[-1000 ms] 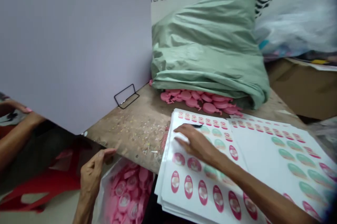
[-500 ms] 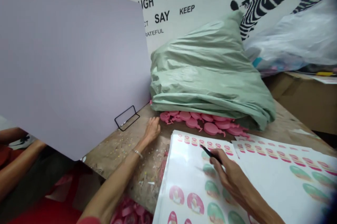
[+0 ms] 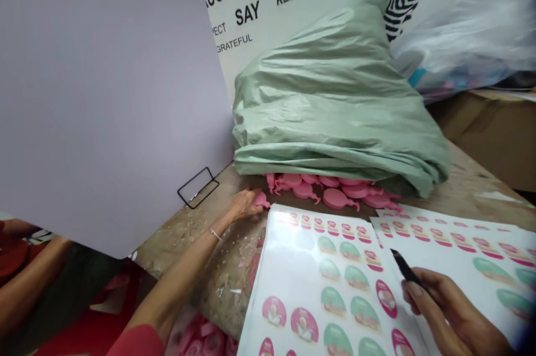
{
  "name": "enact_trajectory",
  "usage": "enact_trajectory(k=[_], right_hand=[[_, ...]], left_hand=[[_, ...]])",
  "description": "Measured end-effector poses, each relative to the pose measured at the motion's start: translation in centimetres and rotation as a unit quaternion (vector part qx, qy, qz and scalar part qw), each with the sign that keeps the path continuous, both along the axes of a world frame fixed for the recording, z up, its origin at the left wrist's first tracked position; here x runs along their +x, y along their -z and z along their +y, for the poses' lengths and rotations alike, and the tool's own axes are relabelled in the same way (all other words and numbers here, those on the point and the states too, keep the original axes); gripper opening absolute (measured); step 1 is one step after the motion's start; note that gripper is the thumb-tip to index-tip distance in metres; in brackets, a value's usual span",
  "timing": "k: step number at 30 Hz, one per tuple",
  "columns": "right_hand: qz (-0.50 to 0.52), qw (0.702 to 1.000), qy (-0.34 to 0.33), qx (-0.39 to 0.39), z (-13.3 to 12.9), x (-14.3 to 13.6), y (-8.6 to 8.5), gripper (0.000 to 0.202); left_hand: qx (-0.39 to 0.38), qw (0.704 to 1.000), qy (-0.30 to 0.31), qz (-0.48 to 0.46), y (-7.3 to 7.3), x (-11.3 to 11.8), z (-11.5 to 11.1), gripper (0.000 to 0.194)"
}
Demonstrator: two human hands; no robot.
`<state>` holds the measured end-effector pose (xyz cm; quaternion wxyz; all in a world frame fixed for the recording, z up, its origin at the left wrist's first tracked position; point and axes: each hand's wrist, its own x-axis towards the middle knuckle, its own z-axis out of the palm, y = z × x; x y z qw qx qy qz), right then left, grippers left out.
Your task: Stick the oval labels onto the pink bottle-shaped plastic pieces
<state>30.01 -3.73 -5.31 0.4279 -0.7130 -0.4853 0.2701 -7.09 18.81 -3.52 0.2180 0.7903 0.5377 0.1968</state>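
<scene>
My left hand (image 3: 243, 205), reaching forward over the table, has its fingers closed on a pink round plastic piece (image 3: 262, 200) with a small tail. More such pink pieces (image 3: 335, 198) lie behind it, spilling from under a pale green bag (image 3: 335, 116). At lower right my right hand (image 3: 450, 306) grips a slim black tool (image 3: 403, 267), its dark tip pointing up and left; I cannot tell its exact kind. It hovers over printed sticker sheets (image 3: 288, 267) with pink and green oval stickers. A second stack of sheets (image 3: 448, 272) lies to the right.
A large lilac panel (image 3: 113, 94) stands at left, with a black wire stand (image 3: 199, 188) by its lower edge. Below the table edge are more pink pieces (image 3: 201, 339). Another person's forearm (image 3: 37, 278) shows at far left. A cardboard box (image 3: 494, 133) and white plastic bag (image 3: 464, 38) are at right.
My left hand has taken hold of a pink piece and drawn it slightly back from the pile. The right hand has moved right and down, away from the stickers' top rows, still with the tool.
</scene>
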Motion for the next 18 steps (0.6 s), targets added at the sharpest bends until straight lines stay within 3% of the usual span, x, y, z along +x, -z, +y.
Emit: enact_trajectory(k=[5, 11, 14, 16, 18], right_hand=[[0.040, 0.999, -0.017, 0.001, 0.0, -2.1, -3.1, 0.033], [0.091, 0.995, -0.045, -0.016, -1.6, -4.1, -4.2, 0.042], [0.113, 0.990, -0.085, -0.009, -2.1, -5.4, -4.2, 0.038], [0.102, 0.987, -0.123, 0.009, -2.2, -7.0, -4.7, 0.031], [0.072, 0.985, -0.156, 0.029, -2.2, -9.3, -5.4, 0.026]], left_hand=[[-0.085, 0.977, -0.099, -0.171, -0.5, -2.4, -4.9, 0.043], [-0.202, 0.872, -0.166, -0.415, -1.1, -2.5, -10.6, 0.059], [-0.281, 0.790, -0.151, -0.523, -1.5, -0.5, -14.2, 0.060], [-0.372, 0.682, -0.147, -0.613, -1.8, 1.5, -16.6, 0.055], [-0.424, 0.617, -0.152, -0.645, -2.0, 3.8, -18.7, 0.051]])
